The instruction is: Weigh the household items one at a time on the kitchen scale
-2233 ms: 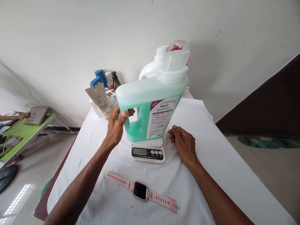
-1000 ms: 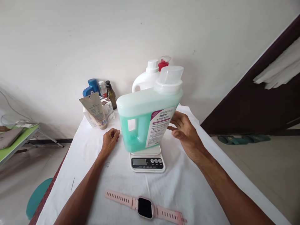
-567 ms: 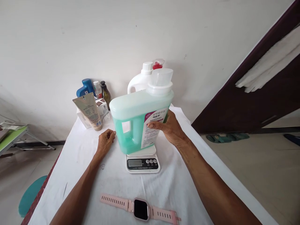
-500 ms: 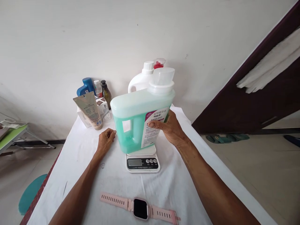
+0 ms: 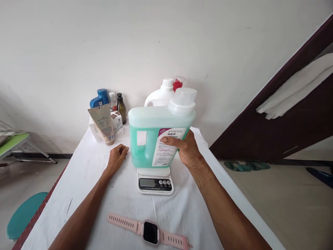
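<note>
A: Step in hand?

B: Steadying a load at the scale, I judge. My right hand (image 5: 187, 149) holds a large translucent plastic bottle of green liquid (image 5: 154, 119), thumb across its front, other fingers mostly hidden. The bottle is upright over a flat white plastic scale (image 5: 156, 191); contact cannot be confirmed.

A: Left hand (image 5: 117, 157)?

B: Near the bottle, apart from it. Fingers curled into a loose fist, nothing seen in them.

A: Next move calls for?

B: In my judgement, a level base and gradual easing of grip; the bottle's left end overhangs.

A: Surface, room?

B: White-clothed worktop (image 5: 182, 211), creased. Square-faced watch with pink strap (image 5: 150, 232) in front of the scale; tilted tan squeeze tube (image 5: 102, 121) at left. Pale wall (image 5: 145, 45) behind, dark maroon door (image 5: 252, 139) at right, round teal stool (image 5: 26, 215) at left.
</note>
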`<action>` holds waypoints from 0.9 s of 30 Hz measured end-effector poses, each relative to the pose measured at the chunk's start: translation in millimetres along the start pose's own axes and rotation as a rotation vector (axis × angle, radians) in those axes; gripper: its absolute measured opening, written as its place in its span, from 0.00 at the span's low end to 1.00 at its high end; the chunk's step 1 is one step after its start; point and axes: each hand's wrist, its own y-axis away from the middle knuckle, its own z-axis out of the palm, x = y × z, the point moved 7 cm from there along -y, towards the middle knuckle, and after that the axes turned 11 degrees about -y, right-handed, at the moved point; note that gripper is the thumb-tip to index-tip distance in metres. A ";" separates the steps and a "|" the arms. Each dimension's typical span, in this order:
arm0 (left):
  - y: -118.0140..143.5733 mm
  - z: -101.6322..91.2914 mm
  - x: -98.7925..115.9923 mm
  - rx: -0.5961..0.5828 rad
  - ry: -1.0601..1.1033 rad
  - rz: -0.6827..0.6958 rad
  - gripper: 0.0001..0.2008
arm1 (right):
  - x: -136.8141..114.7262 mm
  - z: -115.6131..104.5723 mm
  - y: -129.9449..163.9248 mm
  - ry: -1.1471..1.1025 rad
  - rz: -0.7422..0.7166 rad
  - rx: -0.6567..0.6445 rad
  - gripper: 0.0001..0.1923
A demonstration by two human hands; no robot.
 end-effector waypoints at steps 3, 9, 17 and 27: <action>0.9 1.2 -1.4 0.001 0.020 -0.001 0.16 | -4.9 -7.9 1.7 0.022 -0.016 0.089 0.20; -0.2 4.8 -7.1 0.004 0.043 -0.013 0.16 | -27.8 -55.4 1.0 0.070 -0.126 0.340 0.19; 0.0 6.3 -6.8 -0.012 0.031 -0.056 0.16 | -27.0 -133.9 -18.0 0.055 -0.255 0.638 0.25; -0.9 9.6 -9.0 -0.029 -0.026 -0.070 0.17 | 1.8 -153.7 -58.8 0.125 -0.307 0.648 0.32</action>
